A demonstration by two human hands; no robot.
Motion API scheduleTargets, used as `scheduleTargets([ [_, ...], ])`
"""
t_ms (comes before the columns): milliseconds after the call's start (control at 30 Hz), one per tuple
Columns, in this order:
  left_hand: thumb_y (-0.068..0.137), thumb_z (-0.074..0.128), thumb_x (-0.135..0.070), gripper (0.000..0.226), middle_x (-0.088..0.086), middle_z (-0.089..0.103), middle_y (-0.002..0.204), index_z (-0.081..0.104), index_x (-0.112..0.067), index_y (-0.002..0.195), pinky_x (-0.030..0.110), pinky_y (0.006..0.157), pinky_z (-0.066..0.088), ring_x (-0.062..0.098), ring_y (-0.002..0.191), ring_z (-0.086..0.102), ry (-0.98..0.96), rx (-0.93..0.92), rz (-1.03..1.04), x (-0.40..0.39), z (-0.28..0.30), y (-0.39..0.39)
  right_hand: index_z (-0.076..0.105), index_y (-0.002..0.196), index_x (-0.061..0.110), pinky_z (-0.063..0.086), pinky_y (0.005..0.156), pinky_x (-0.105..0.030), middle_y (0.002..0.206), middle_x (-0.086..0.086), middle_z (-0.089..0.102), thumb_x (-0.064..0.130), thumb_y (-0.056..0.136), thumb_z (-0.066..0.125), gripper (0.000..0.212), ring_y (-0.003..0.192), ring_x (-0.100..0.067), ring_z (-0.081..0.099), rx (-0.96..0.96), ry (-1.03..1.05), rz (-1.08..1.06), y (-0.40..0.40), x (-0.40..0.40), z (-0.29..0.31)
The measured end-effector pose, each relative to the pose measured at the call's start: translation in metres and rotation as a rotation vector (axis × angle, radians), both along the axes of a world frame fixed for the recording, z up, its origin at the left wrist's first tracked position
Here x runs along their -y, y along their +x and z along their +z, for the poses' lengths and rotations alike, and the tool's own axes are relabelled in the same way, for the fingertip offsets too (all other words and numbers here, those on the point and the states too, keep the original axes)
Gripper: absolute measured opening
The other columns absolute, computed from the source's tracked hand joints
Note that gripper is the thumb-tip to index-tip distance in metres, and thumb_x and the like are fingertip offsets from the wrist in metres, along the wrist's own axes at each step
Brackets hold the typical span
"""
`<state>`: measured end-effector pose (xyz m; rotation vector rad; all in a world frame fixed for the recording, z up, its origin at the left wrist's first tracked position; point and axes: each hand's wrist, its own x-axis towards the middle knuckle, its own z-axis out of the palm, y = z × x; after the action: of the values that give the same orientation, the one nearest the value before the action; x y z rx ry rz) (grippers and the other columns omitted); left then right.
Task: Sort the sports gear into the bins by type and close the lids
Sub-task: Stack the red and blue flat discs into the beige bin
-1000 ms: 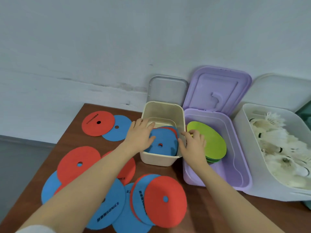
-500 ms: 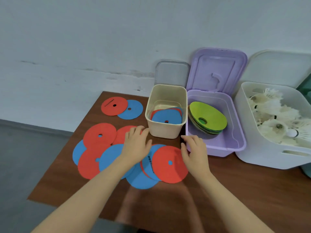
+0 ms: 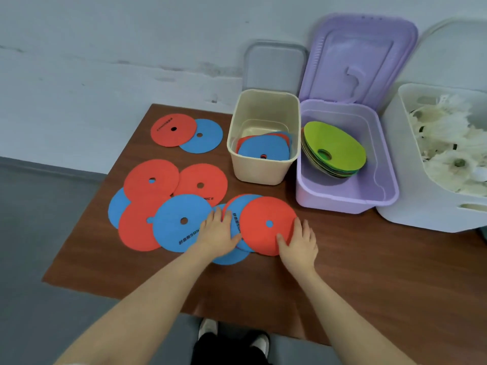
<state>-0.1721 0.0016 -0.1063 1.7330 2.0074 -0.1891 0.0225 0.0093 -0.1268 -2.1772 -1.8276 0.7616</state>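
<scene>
Head view: both hands' fingers lie flat, holding nothing, left hand (image 3: 217, 237) and right hand (image 3: 299, 245) on a flat, centre-holed red disc (image 3: 264, 225).

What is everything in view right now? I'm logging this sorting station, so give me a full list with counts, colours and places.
Flat discs on table: about ten, red and blue, overlapping on the left half; two lie apart near the wall.
Flat discs in bin: a few, blue on top, red beneath; exact count hidden.
Beige bin: one, open, at the table's back.
Grey lid: one, leaning on the wall behind the beige bin.
Purple bin: one, lid up.
Cone stack: one, green on top, in the purple bin.
White bin: one, far right.
Shuttlecocks: many, white, in the white bin.
Table: one, brown.
Shoes: two, pale, below the table edge.
Left hand: resting on the discs.
Right hand: at the front red disc's edge.
</scene>
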Motion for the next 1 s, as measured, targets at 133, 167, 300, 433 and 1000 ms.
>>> scheduleTargets([
  [133,0.091,0.048,-0.049,0.073,0.014,0.003,0.156,0.013,-0.021,0.148,0.047,0.112,0.014,0.032,0.142,0.005,0.061,0.101,0.035,0.008,-0.007,0.007,0.019,0.147,0.023,0.013,0.111,-0.044,0.155,-0.009,0.013,0.041,0.091,0.05,0.066,0.14,-0.031,0.012,-0.023,0.009,-0.068,-0.024,-0.001,-0.003],
  [167,0.09,0.049,-0.048,0.071,0.013,0.004,0.156,0.014,-0.023,0.148,0.047,0.112,0.015,0.031,0.142,0.006,0.079,0.13,0.054,0.01,-0.007,0.008,0.02,0.147,0.024,0.015,0.11,-0.044,0.154,-0.01,0.016,0.04,0.091,0.051,0.066,0.139,-0.031,0.016,-0.05,0.02,-0.078,-0.028,-0.001,-0.003],
  [300,0.09,0.052,-0.042,0.067,0.011,0.02,0.151,0.021,-0.022,0.146,0.042,0.11,0.02,0.028,0.136,0.021,0.143,0.227,0.067,0.015,-0.007,0.01,0.024,0.146,0.02,0.025,0.105,-0.042,0.148,-0.009,0.029,0.027,0.088,0.058,0.067,0.131,-0.032,0.029,-0.169,0.065,-0.048,-0.031,0.003,-0.004],
  [433,0.09,0.054,-0.035,0.066,0.01,0.037,0.129,0.023,-0.017,0.145,0.035,0.099,0.034,0.025,0.121,0.036,0.185,0.371,0.104,0.019,-0.005,0.01,0.029,0.144,0.015,0.025,0.103,-0.04,0.142,-0.011,0.034,0.017,0.083,0.064,0.07,0.127,-0.033,0.032,-0.237,0.087,-0.096,-0.023,0.013,-0.006],
  [1000,0.08,0.064,-0.046,0.089,0.008,0.01,0.153,0.007,-0.03,0.148,0.044,0.11,0.02,0.031,0.137,0.015,0.161,0.185,-0.08,0.009,-0.013,0.014,0.04,0.133,0.03,0.019,0.103,-0.043,0.133,-0.004,0.036,0.021,0.072,0.073,0.071,0.121,-0.03,0.033,-0.264,0.004,-0.264,-0.025,0.012,0.0],
])
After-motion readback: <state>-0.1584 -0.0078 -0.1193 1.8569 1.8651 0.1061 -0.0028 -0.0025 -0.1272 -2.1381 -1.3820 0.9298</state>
